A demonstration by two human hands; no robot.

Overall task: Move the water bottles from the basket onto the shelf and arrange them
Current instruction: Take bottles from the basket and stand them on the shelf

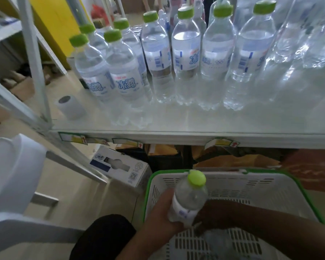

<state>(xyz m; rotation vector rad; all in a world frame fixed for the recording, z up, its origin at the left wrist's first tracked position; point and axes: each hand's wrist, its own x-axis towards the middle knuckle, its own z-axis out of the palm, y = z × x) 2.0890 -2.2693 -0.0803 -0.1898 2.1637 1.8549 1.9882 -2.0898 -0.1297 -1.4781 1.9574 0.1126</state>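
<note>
The bottle [189,198] in hand is a clear water bottle with a green cap [196,178], held above the basket [233,184] near its left wall. Its long axis runs close to upright, tilted slightly so that the cap points up and toward the far rim of the basket and the shelf beyond; the base points down toward the basket floor. The left hand [160,212] wraps the lower body from the left side, thumb along the near-left face, closed firmly on the label zone. The right hand [207,215] reaches in from the right and meets the same bottle at its base; it appears closed around the lower end, but its fingers lie in shadow and the exact grip cannot be confirmed. Both hands are therefore at the bottle, with the left showing the clearer hold. Something pale lies on the basket floor below the hands, too blurred to identify. The shelf [176,124] lies directly ahead and above the basket, with its front edge facing the person. A row of bottles [186,53] stands upright toward the rear, and a further group sits at the left. The front strip of the shelf surface is bare. A paper roll [71,106] rests near the front-left corner. The coming move likely requires lifting the bottle forward over the front edge, keeping the cap upward.
</note>
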